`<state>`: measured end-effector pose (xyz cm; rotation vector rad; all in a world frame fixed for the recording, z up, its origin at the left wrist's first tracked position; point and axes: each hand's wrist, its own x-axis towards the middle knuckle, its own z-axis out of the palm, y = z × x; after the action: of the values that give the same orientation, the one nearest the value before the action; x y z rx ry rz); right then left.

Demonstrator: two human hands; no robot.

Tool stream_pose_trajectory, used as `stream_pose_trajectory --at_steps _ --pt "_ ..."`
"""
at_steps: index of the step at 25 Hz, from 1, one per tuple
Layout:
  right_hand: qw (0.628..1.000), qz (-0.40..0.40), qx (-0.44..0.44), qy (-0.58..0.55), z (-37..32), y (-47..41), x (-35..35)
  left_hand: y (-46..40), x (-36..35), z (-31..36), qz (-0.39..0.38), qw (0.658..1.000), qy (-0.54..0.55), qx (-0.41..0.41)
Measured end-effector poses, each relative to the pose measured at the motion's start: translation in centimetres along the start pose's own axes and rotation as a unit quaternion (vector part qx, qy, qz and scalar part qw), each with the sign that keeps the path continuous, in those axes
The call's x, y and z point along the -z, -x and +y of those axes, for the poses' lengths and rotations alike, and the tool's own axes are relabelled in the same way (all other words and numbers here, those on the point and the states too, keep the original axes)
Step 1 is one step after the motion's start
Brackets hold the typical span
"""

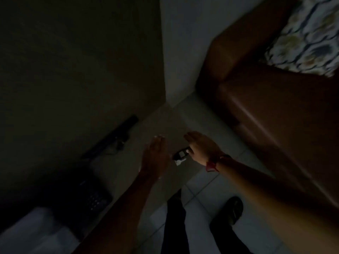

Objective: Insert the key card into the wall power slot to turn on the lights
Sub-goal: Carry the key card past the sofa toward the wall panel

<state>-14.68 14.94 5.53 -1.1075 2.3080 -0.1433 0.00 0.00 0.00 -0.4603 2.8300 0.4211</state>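
The room is dark. My right hand reaches forward over the tiled floor and grips a small dark key card with a pale tag, which sticks out to the left below its fingers. A red band sits on that wrist. My left hand is stretched out just left of the card, fingers extended and apart, holding nothing. The wall on the left is in deep shadow, and I cannot make out a power slot on it.
A brown leather sofa with a patterned cushion fills the right side. A dark bar-shaped object with a cable lies along the wall base. A dark perforated bin stands at lower left. My legs and a shoe show below.
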Motion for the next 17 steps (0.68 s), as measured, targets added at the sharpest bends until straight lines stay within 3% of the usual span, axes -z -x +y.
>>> stream_pose_trajectory --at_steps 2,7,12,17 --pt "0.999 -0.026 0.018 -0.010 -0.2 -1.5 -5.1 1.2 -4.7 -1.6 -0.012 0.999 0.024 0.026" --pt "0.996 0.009 0.089 0.019 0.7 -4.7 -14.3 3.2 -13.2 -3.3 0.006 0.997 0.001 0.081" --pt "0.995 -0.011 0.060 0.078 1.5 -5.2 -17.8 3.4 -15.5 -2.5 0.020 0.994 0.016 0.108" --pt "0.998 0.016 0.042 -0.032 3.0 -4.8 -18.2 3.7 -16.0 -2.1 0.003 0.994 0.016 0.112"
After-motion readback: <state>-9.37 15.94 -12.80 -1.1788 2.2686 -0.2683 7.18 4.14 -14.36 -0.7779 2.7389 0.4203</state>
